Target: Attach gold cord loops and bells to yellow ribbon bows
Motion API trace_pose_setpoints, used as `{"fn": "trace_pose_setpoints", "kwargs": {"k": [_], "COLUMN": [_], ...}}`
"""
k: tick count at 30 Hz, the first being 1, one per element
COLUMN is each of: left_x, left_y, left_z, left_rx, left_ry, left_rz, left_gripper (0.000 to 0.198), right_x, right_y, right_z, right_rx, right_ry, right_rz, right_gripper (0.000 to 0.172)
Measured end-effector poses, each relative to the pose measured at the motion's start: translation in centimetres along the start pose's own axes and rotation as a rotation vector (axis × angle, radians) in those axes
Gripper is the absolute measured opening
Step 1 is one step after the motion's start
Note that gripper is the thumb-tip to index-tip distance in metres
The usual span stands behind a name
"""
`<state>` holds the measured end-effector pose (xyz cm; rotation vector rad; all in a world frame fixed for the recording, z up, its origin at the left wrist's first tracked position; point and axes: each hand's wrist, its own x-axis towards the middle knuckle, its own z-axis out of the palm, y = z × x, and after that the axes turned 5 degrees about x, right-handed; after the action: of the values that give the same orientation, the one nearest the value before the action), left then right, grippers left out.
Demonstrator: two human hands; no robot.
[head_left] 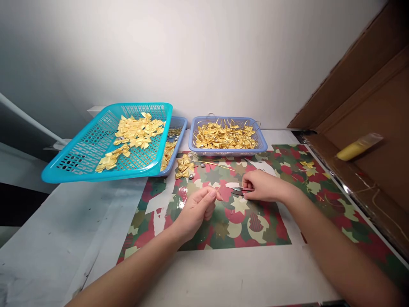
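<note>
My left hand [198,208] is curled in a pinch over the patterned red and green sheet [255,226], thumb against fingers; what it holds is too small to name. My right hand [262,186] rests on the sheet just to the right, fingers closed on a small pair of snips [238,190] whose blades point left toward the left hand. A few gold ribbon bows [184,166] with small silver bells lie on the sheet just beyond the hands, beside a thin gold cord [217,164].
A turquoise basket [83,153] of gold bows sits tilted on a blue basket [179,132] at the back left. Another blue basket [228,150] holds bows with cords. Brown cardboard [367,106] and a yellow tube [354,148] stand at right. One loose bow [307,164] lies far right.
</note>
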<state>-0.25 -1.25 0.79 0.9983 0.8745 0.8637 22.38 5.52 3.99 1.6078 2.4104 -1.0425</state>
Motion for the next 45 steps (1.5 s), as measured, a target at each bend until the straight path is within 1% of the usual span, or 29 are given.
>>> {"fn": "trace_pose_setpoints", "kwargs": {"k": [3,5,7,8,9,11,14,17,20,22,26,30,35,38,41,45], "left_x": [0.0,0.1,0.2,0.2,0.3,0.3,0.3,0.4,0.5,0.5,0.5,0.5,0.5,0.4,0.2,0.2], "left_y": [-0.1,-0.1,-0.2,-0.2,-0.2,-0.2,-0.2,-0.2,-0.1,-0.2,-0.3,-0.6,-0.8,-0.7,-0.7,-0.8], "left_z": [0.0,-0.1,-0.1,-0.2,-0.2,-0.3,-0.3,-0.3,-0.2,-0.2,-0.2,-0.3,-0.4,-0.4,-0.4,-0.5], "left_rx": [0.007,0.003,-0.005,-0.007,-0.008,-0.009,-0.017,-0.025,-0.031,-0.028,-0.017,0.008,0.024,0.048,0.08,0.099], "left_ry": [0.032,0.05,0.061,0.066,0.071,0.081,0.087,0.086,0.097,0.109,0.111,0.089,0.052,0.04,0.022,0.004], "left_rz": [0.004,0.006,0.008,0.01,0.014,0.024,0.033,0.035,0.028,0.024,0.02,0.027,0.048,0.063,0.071,0.08], "left_gripper": [0.042,0.042,0.043,0.043,0.043,0.043,0.042,0.043,0.043,0.043,0.043,0.044,0.042,0.041,0.041,0.041], "right_x": [0.1,0.0,-0.3,-0.5,-0.7,-1.0,-1.1,-1.0,-1.2,-1.5,-1.8,-1.5,-1.3,-1.4,-1.4,-0.9], "right_y": [-0.3,-0.8,-1.4,-1.7,-2.0,-2.4,-2.7,-2.8,-3.2,-3.6,-4.4,-5.0,-5.4,-5.4,-5.3,-4.9], "right_z": [0.0,-0.1,-0.2,-0.3,-0.4,-0.5,-0.5,-0.3,-0.2,-0.1,0.2,1.0,1.8,2.1,2.4,2.8], "right_rx": [0.097,0.271,0.492,0.591,0.664,0.735,0.725,0.738,0.784,0.748,0.64,0.521,0.577,0.56,0.64,0.962], "right_ry": [0.044,0.05,-0.022,-0.073,-0.112,-0.145,-0.142,-0.192,-0.241,-0.256,-0.221,-0.199,-0.135,-0.101,-0.113,-0.234], "right_rz": [-0.092,-0.192,-0.247,-0.247,-0.236,-0.212,-0.205,-0.19,-0.146,-0.136,-0.221,-0.296,-0.281,-0.264,-0.246,-0.27], "right_gripper": [0.013,0.014,0.016,0.016,0.017,0.022,0.029,0.035,0.032,0.032,0.023,0.029,0.036,0.038,0.033,0.025]}}
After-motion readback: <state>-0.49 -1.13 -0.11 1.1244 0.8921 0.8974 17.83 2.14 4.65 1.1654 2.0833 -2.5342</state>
